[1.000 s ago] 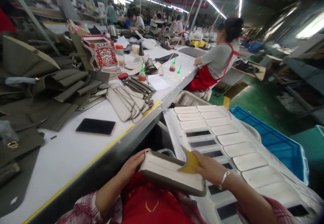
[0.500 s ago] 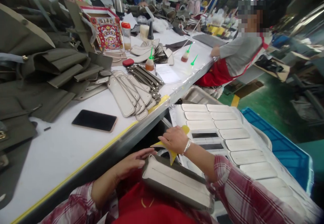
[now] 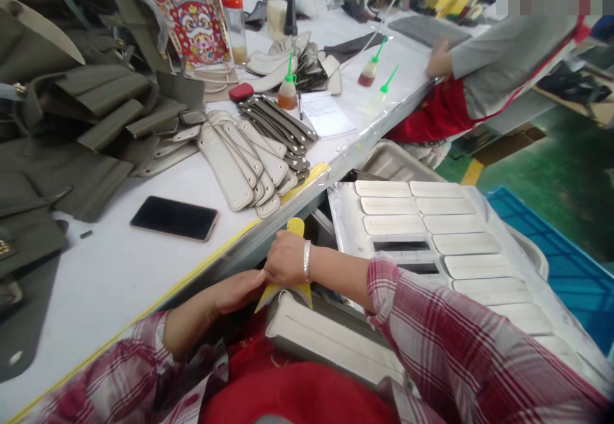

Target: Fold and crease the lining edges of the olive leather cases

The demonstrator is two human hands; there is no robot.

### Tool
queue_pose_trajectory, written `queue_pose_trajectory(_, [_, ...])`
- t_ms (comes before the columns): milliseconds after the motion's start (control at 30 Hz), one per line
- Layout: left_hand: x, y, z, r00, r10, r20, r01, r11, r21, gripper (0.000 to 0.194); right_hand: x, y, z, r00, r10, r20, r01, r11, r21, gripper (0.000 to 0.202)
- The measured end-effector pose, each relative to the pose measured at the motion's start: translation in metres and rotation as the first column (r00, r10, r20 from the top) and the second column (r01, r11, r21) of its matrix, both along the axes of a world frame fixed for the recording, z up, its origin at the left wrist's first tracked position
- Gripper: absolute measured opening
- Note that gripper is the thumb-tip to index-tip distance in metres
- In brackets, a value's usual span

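My right hand [image 3: 286, 259], with a silver bracelet at its wrist, is closed round a yellow tool [image 3: 296, 226] with a flared lower edge. That edge lies against the near end of a grey bag piece [image 3: 336, 334] with a cream base, which rests across my lap. My left hand [image 3: 240, 291] lies beside the tool, its fingertips touching my right hand; its fingers are close together, and whether they pinch anything is hidden. On the table to the left is a black phone [image 3: 174, 218].
Pale strips with rivets [image 3: 230, 168] and glue bottles [image 3: 288, 91] stand on the white table [image 3: 110, 290]. At right, a board [image 3: 345, 219] holds rows of cream pieces near a blue crate [image 3: 551, 251]. Another person's arm [image 3: 499, 47] rests at the table's far edge.
My right hand has moved left with the yellow tool, over the end of the bag piece, and now meets my left hand. The view has shifted slightly downward.
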State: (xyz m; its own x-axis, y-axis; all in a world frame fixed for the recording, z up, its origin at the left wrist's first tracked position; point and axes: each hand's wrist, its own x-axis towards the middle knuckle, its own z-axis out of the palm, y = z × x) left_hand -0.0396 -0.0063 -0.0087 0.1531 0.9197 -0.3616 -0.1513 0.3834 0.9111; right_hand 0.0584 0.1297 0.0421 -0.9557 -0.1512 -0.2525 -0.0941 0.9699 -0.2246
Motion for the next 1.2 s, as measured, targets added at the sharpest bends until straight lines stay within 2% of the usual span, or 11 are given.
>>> queue_pose_trajectory(67, [0.001,0.002,-0.006,0.990,-0.077,0.121,0.082,0.996,-0.041,0.065,-0.002,-0.001,0.001,1.000,0.029,0.001,-0.029,0.999,-0.017,0.034])
queue_pose_trajectory(100, [0.003,0.002,-0.008,0.983,-0.079,0.165,0.090,0.994,-0.061,0.065,-0.002,-0.001,0.002,0.999,0.034,0.001,-0.034,0.999,-0.023,0.032])
queue_pose_trajectory(133, [0.007,0.000,-0.010,0.991,-0.037,0.132,0.047,0.996,-0.072,0.065,-0.002,-0.001,0.003,0.999,0.039,0.003,-0.039,0.999,-0.025,0.031])
queue_pose_trajectory(233, [0.018,-0.009,-0.014,0.987,0.114,-0.112,-0.123,0.989,-0.076,0.061,-0.001,-0.002,0.007,0.996,0.088,0.020,-0.087,0.996,-0.034,0.023])
queue_pose_trajectory(300, [0.023,-0.018,-0.016,0.961,0.155,-0.230,-0.182,0.978,-0.101,0.057,-0.001,-0.004,0.009,0.992,0.122,0.035,-0.120,0.992,-0.048,0.019])
queue_pose_trajectory(400, [0.029,-0.029,-0.020,0.935,0.192,-0.298,-0.251,0.953,-0.173,0.056,-0.004,-0.006,0.012,0.990,0.141,0.025,-0.139,0.988,-0.068,0.027])
queue_pose_trajectory(500, [0.033,-0.033,-0.020,0.922,0.189,-0.337,-0.263,0.947,-0.187,0.058,-0.005,-0.007,0.015,0.983,0.179,0.038,-0.176,0.983,-0.057,0.033])
queue_pose_trajectory(733, [0.044,-0.030,-0.010,0.893,0.130,-0.430,-0.229,0.956,-0.185,0.057,-0.005,-0.007,0.018,0.959,0.279,0.047,-0.279,0.960,-0.006,0.026])
queue_pose_trajectory(867, [0.050,-0.032,-0.011,0.896,0.184,-0.403,-0.282,0.939,-0.199,0.053,-0.005,-0.007,0.014,0.957,0.289,0.029,-0.289,0.957,-0.011,0.026])
queue_pose_trajectory(1033, [0.052,-0.037,-0.018,0.913,0.237,-0.332,-0.311,0.931,-0.191,0.046,-0.002,-0.006,0.014,0.958,0.283,0.045,-0.283,0.959,-0.016,0.030])
queue_pose_trajectory(1200, [0.050,-0.039,-0.024,0.903,0.244,-0.354,-0.316,0.935,-0.162,0.044,0.002,-0.005,0.019,0.964,0.255,0.069,-0.255,0.967,-0.017,0.039])
